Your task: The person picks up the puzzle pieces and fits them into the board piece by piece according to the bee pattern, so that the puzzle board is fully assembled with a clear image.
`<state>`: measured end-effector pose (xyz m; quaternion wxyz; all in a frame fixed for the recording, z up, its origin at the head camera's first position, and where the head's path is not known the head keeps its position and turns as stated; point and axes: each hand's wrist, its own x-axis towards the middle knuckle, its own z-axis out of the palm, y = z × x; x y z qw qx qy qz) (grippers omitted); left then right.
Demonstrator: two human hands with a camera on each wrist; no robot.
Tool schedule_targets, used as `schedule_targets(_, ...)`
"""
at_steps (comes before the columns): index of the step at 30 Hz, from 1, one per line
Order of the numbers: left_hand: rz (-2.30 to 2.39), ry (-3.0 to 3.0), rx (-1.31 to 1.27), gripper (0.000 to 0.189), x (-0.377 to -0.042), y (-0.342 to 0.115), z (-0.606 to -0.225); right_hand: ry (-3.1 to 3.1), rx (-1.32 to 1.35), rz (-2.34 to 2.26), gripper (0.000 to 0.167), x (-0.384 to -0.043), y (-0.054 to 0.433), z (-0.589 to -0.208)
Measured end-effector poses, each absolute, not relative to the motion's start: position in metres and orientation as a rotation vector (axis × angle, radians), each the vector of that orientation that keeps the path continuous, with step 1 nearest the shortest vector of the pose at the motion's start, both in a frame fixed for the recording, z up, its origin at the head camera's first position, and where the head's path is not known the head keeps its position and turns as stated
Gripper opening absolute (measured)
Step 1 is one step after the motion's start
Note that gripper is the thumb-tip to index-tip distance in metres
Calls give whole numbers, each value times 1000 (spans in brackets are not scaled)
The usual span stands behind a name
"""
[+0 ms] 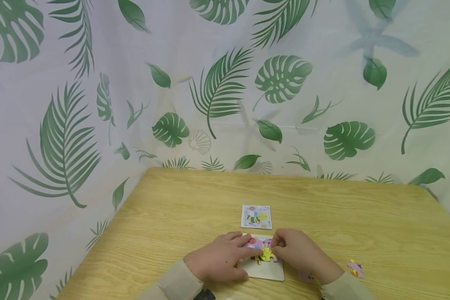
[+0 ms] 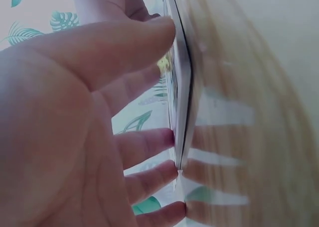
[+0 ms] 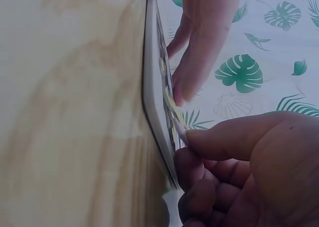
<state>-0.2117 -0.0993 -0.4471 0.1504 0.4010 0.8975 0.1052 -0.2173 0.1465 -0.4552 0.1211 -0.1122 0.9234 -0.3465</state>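
Note:
A white puzzle board (image 1: 265, 273) lies on the table with pink, yellow and red pieces joined in its upper part. Over its left side my left hand (image 1: 223, 258) spreads, fingers straight, its fingertips (image 2: 167, 137) touching the board and its thumb at the near edge. My right hand (image 1: 300, 252) pinches a yellow and pink puzzle piece (image 3: 178, 118) between thumb and forefinger. That piece is tilted, one edge against the pieces on the board. Part of the picture is hidden under the left fingers.
Just beyond the board lies a square picture card (image 1: 256, 217) with a bee on it. One loose puzzle piece (image 1: 355, 268) is to the right; another loose piece (image 1: 306, 276) lies partly beneath my right wrist. Leaf-printed cloth (image 1: 225, 125) hangs behind the wooden table (image 1: 153, 225).

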Motion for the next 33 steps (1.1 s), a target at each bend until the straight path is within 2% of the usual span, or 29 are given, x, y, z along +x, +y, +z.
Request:
schedule_targets(22, 126, 2681, 1204, 53, -211, -92, -451, 2739, -288, -898, 16, -220, 145, -462)
schedule_targets(33, 223, 2636, 1179, 55, -212, -94, -455, 2768, -349, -915, 16, -220, 149, -466)
